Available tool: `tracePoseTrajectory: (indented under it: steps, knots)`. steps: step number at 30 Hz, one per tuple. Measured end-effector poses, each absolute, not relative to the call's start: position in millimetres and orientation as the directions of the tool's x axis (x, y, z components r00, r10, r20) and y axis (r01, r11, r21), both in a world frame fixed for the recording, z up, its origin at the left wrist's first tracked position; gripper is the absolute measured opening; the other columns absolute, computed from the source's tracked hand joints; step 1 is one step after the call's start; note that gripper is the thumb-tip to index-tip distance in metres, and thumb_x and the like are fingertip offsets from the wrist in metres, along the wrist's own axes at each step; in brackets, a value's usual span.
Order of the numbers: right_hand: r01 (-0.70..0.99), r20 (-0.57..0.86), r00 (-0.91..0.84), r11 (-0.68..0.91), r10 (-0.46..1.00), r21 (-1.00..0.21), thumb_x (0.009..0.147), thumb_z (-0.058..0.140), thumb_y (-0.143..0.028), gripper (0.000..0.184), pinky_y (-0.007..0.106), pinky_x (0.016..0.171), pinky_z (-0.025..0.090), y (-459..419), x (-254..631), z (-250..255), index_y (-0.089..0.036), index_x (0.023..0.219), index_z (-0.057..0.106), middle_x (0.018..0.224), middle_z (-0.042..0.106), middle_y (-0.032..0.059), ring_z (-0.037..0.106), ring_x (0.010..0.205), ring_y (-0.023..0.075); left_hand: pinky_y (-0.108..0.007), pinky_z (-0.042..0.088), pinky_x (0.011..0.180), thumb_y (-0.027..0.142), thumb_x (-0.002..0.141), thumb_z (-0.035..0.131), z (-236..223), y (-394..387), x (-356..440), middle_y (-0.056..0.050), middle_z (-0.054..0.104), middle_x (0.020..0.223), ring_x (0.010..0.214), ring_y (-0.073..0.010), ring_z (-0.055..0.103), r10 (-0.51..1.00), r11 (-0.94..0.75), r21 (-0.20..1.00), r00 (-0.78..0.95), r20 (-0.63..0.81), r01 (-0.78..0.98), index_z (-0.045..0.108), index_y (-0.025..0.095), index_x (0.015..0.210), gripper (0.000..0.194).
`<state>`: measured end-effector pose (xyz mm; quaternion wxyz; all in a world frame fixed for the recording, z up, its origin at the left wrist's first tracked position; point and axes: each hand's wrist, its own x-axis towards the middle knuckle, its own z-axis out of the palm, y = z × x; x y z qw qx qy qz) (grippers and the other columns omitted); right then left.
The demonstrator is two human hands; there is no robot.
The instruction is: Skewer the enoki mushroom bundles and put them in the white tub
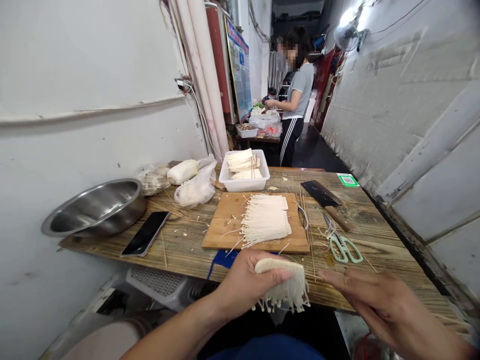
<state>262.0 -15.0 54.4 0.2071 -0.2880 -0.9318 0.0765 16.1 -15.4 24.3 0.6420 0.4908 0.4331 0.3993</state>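
Observation:
My left hand (249,280) grips a bundle of enoki mushrooms (288,286), its cut end up and the small caps hanging down, just off the table's front edge. To the right of the bundle is my right hand (375,295), fingers stretched out and slightly blurred, with nothing visible in it. Beyond my hands a wooden cutting board (225,220) bears flat rows of enoki (266,220), caps toward the left. Thin wooden skewers (309,235) lie along the board's right side. Scissors with light green handles (343,248) lie nearest my right hand.
A white plastic tub (243,185) with more enoki stands behind the board. Left are plastic bags (197,187), a steel basin (93,207) and a phone (146,233). A cleaver (326,197) lies right. Farther back a person (296,95) stands at another table.

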Motion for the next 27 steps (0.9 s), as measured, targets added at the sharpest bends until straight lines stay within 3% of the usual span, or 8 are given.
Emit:
tracePoseTrajectory:
  steps: [5, 14, 23, 27]
  knots:
    - [0.493, 0.329, -0.758, 0.825, 0.563, -0.276, 0.089, 0.037, -0.008, 0.045, 0.021, 0.054, 0.053, -15, 259, 54, -0.024, 0.129, 0.048, 0.073, 0.067, 0.0013, 0.066, 0.064, 0.0129, -0.019, 0.038, 0.053, 0.039, 0.065, 0.074, 24, -16, 17, -0.005, 0.069, 0.066, 0.054, -0.0085, 0.049, 0.933, 0.209, 0.976, 0.309, -0.182, -0.057, 0.076, 0.013, 0.084, 0.032]
    - [0.476, 0.330, -0.743, 0.806, 0.583, -0.351, 0.091, 0.038, -0.009, 0.035, 0.021, 0.071, 0.054, -13, 254, 49, -0.023, 0.120, 0.052, 0.092, 0.070, 0.0028, 0.067, 0.084, 0.0116, -0.020, 0.038, 0.053, 0.041, 0.066, 0.073, 24, -15, 15, -0.005, 0.068, 0.068, 0.055, -0.0090, 0.049, 0.936, 0.203, 0.979, 0.302, -0.184, -0.032, 0.076, 0.011, 0.084, 0.035]
    - [0.475, 0.265, -0.736, 0.754, 0.623, -0.454, 0.092, 0.040, -0.010, 0.038, 0.020, 0.068, 0.052, -13, 248, 52, -0.028, 0.123, 0.052, 0.092, 0.069, -0.0002, 0.065, 0.078, 0.0094, -0.018, 0.038, 0.051, 0.040, 0.067, 0.073, 20, -16, 17, -0.004, 0.069, 0.066, 0.052, -0.0077, 0.049, 0.938, 0.209, 0.976, 0.296, -0.180, -0.067, 0.076, 0.013, 0.083, 0.031]
    - [0.476, 0.297, -0.714, 0.751, 0.634, -0.458, 0.091, 0.043, -0.011, 0.039, 0.019, 0.064, 0.051, -10, 247, 55, -0.029, 0.124, 0.054, 0.087, 0.070, -0.0010, 0.065, 0.072, 0.0090, -0.020, 0.044, 0.058, 0.036, 0.066, 0.074, 25, -16, 14, -0.006, 0.074, 0.079, 0.062, -0.0114, 0.059, 0.947, 0.166, 0.983, 0.288, -0.138, -0.074, 0.075, 0.015, 0.093, 0.033]
